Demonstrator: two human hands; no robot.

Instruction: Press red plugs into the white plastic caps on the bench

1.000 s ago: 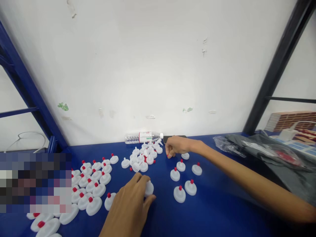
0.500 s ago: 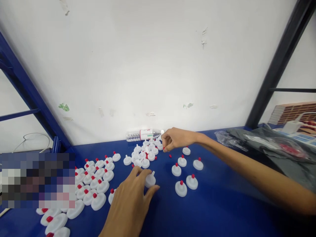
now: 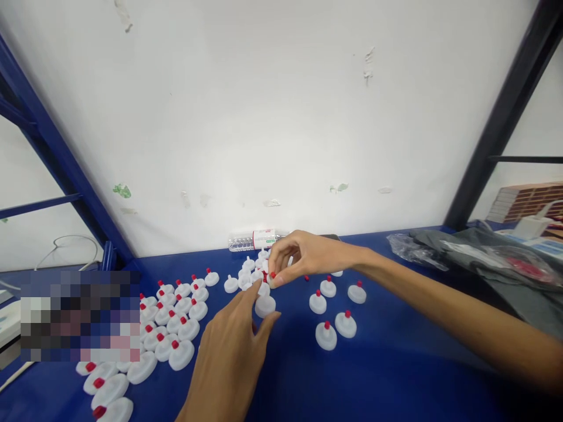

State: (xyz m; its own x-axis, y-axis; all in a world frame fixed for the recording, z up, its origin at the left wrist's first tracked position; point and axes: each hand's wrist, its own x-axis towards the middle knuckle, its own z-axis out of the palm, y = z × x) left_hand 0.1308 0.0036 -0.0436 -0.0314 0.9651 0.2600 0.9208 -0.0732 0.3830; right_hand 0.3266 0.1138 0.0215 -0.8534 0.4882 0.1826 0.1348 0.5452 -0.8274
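Observation:
Between the thumb and fingers of my left hand (image 3: pixel 231 340) is a white disc-shaped part (image 3: pixel 265 306) with a narrow stem. My right hand (image 3: pixel 303 256) pinches a small red cap (image 3: pixel 273 275) just above and to the right of that part. Behind the hands lies a pile of white parts without caps (image 3: pixel 246 272). Many white parts with red caps (image 3: pixel 180 354) stand in rows on the left. Several more capped parts (image 3: pixel 326 336) stand apart on the right. A loose red cap (image 3: pixel 307 278) lies below my right wrist.
The blue table (image 3: pixel 373 375) meets a white wall. A clear bottle (image 3: pixel 264 237) lies by the wall. Grey bags (image 3: pixel 466 258) and crumpled plastic (image 3: pixel 411 249) lie at the right. A blue post (image 3: pixel 65 140) and a black post (image 3: pixel 497 117) flank the table.
My right hand has moved left and toward me, from beside the pile to the part at my left hand, with a red cap now visible at its fingertips. My left hand has risen slightly.

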